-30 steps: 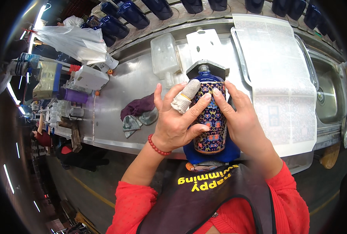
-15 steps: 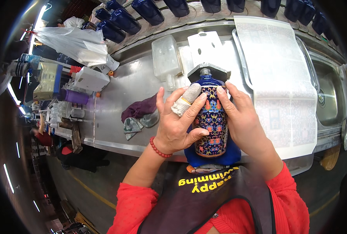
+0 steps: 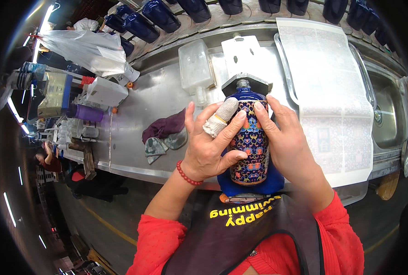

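Note:
A dark blue glass bottle (image 3: 249, 158) with a colourful floral pattern lies in front of me, its threaded neck pointing away. The neck rests at a dark angular support (image 3: 259, 84), and a blue cloth-like pad (image 3: 229, 185) shows under the base. My left hand (image 3: 209, 145) is on the bottle's left side, thumb and fingertips on the patterned face. One of its fingers wears a grey-white fabric cover (image 3: 223, 117) with a yellow band. From the right side, my right hand (image 3: 287, 137) holds the bottle, its fingers laid along the upper edge of the pattern.
Printed pattern sheets (image 3: 325, 110) lie right on a metal tray, beside a sink (image 3: 387, 114). A clear plastic container (image 3: 195, 66), a white block (image 3: 240, 55) and a purple cloth (image 3: 162, 128) are on the metal table (image 3: 130, 146). Blue bottles (image 3: 161, 16) stand on a conveyor behind.
The blue bottles on the conveyor have shifted left. A person at the far left shows more. My hands and the patterned bottle are almost unmoved.

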Tool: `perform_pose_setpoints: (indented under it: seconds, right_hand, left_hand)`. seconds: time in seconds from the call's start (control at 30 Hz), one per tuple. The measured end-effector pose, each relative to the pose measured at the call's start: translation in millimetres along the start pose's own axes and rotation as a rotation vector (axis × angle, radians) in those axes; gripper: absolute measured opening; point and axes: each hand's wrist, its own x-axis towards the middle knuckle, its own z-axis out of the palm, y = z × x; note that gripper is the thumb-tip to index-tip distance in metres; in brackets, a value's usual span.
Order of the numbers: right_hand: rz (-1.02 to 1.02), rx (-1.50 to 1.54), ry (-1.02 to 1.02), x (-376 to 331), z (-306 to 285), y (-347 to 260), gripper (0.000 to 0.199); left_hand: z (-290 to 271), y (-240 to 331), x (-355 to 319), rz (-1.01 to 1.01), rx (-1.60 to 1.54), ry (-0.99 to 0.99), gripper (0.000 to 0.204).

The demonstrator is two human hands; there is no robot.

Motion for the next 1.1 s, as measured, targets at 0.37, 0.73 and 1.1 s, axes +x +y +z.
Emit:
perform_pose_setpoints:
  seconds: [0.37,0.73,1.1]
  right_hand:
    - [0.030,0.122,0.036,-3.2,0.9,0.7,0.070]
    - [0.040,0.194,0.029,-2.4,0.0,5.2,0.070]
    - [0.017,0.129,0.019,3.6,-3.7,4.4,0.065]
  left_hand:
    - [1.4,-1.8,-0.4,0.014,-0.004,0.006,0.071]
    - [2.2,-2.2,-0.6,0.013,-0.021,0.000,0.073]
    - [2.6,-1.0,-0.3,0.015,-0.011,-0.001,0.074]
